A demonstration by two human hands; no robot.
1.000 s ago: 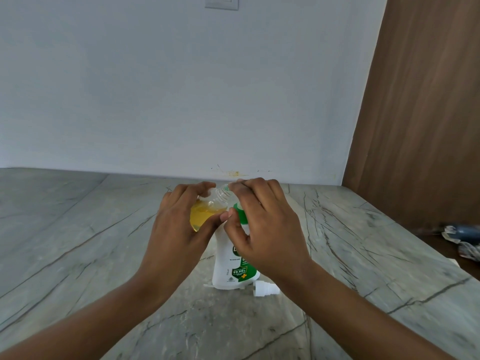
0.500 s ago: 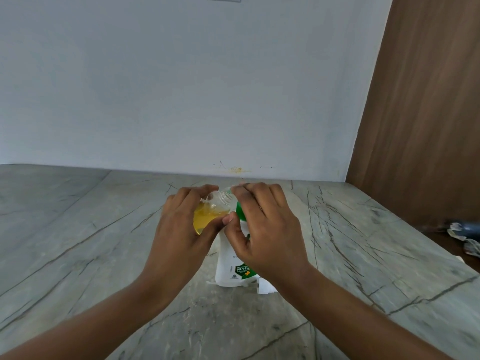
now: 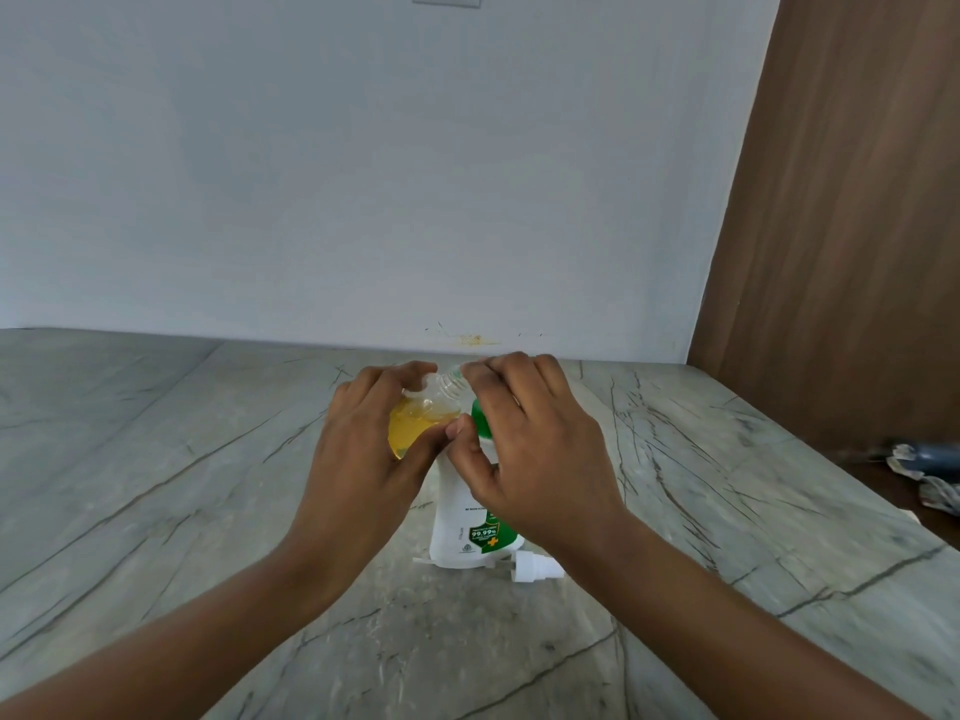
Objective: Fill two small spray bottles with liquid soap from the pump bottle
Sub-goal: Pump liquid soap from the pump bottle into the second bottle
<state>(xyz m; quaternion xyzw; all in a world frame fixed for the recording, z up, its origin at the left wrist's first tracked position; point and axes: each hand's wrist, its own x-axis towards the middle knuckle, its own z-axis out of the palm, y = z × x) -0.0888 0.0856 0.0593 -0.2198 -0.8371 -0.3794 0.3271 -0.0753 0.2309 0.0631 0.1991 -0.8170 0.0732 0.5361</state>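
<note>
My left hand (image 3: 358, 459) grips a small clear spray bottle (image 3: 421, 423) holding yellow soap, tilted so its open neck points right. Behind and below it, the white pump bottle (image 3: 460, 517) with a green label stands on the marble counter (image 3: 208, 511). My right hand (image 3: 530, 449) curls over the pump bottle's green top, with its fingertips at the small bottle's neck. My two thumbs touch. The pump spout is hidden under my right hand. A white spray cap (image 3: 535, 566) lies on the counter by the pump bottle's base.
A pale wall rises behind the counter. A brown wooden panel (image 3: 841, 252) stands at the right. Beyond the counter's right edge lie a dark object and crumpled wrapping (image 3: 930, 470). A small white piece (image 3: 421, 560) pokes out left of the pump bottle's base.
Both hands keep the same hold on the small bottle and the pump top. Only the view has shifted slightly.
</note>
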